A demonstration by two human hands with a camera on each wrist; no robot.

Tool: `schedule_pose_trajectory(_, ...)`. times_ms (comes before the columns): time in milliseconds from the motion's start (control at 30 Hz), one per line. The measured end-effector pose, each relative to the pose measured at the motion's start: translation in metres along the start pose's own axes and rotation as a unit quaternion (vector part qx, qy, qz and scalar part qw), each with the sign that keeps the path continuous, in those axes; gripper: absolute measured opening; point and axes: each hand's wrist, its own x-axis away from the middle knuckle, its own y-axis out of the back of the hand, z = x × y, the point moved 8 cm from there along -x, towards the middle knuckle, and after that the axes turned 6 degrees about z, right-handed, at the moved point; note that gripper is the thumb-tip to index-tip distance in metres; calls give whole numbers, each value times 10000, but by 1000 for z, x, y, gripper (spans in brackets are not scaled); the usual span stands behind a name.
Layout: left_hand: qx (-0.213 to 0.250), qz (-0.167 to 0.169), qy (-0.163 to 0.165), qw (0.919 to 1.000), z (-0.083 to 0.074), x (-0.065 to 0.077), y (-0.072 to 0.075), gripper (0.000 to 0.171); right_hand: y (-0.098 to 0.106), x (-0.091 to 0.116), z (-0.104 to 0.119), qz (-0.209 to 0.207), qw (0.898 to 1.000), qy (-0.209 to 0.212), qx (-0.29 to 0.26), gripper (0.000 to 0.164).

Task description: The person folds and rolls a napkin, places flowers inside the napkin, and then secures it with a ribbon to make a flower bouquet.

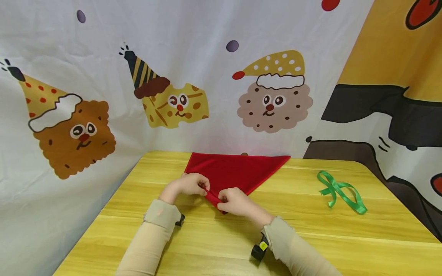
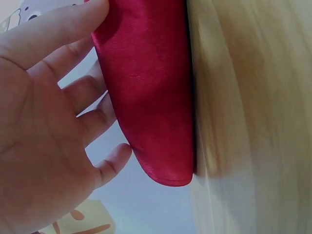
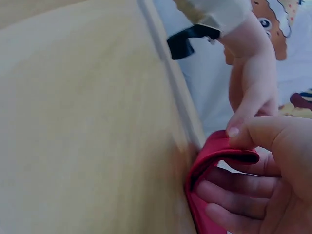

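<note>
A red cloth (image 1: 235, 170) with a shiny surface lies on the wooden table, its wide side at the back and its near left edge folded over. My left hand (image 1: 190, 184) pinches that edge, thumb on top; in the left wrist view its other fingers sit behind the red fabric (image 2: 146, 97). Closer to the front corner, my right hand (image 1: 236, 201) grips the same fold. The right wrist view shows the folded strip (image 3: 217, 141) curling over under the right thumb, with the fingers inside the bend. Both hands are close together.
A looped green ribbon (image 1: 340, 188) lies on the table (image 1: 214, 245) to the right. Behind the table hangs a white curtain (image 1: 214, 34) printed with cartoon biscuits and cheese. Black straps with small devices (image 1: 259, 249) are on the wrists.
</note>
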Motion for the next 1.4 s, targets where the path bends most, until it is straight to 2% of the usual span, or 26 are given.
schedule_pose_trajectory(133,59,-411,-25,9991,-2,0,7,4,6,-1,-12,30,9979,-258,-590,10)
schedule_pose_trajectory(267,59,-857,-233,9960,-7,-1,16,9,9,-1,-26,52,9893,-552,-1347,7)
schedule_pose_trajectory(400,201,-953,-561,9937,-14,-2,19,7,11,0,-39,41,9783,-822,-1900,8)
schedule_pose_trajectory(467,375,-837,-689,9934,-16,-2,18,5,11,0,-43,62,9753,-913,-2008,9)
schedule_pose_trajectory(567,612,-472,-717,9944,-18,-3,12,4,12,1,-49,121,9737,-1035,-2028,11)
schedule_pose_trajectory(767,597,311,-866,9940,-22,-6,-4,13,11,2,-60,240,9734,-1204,-1932,13)
schedule_pose_trajectory(967,543,687,-673,9939,-23,-5,-14,21,12,5,-64,230,9752,-1388,-1708,14)
schedule_pose_trajectory(1167,547,1040,-636,9910,-25,-5,-22,26,20,7,-68,-11,9827,-1494,-1098,13)
schedule_pose_trajectory(1267,564,1159,-615,9898,-25,-6,-25,27,27,6,-66,-305,9880,-1364,-656,15)
schedule_pose_trajectory(1400,597,1227,-619,9887,-24,-7,-29,28,29,2,-53,-515,9957,-743,-189,16)
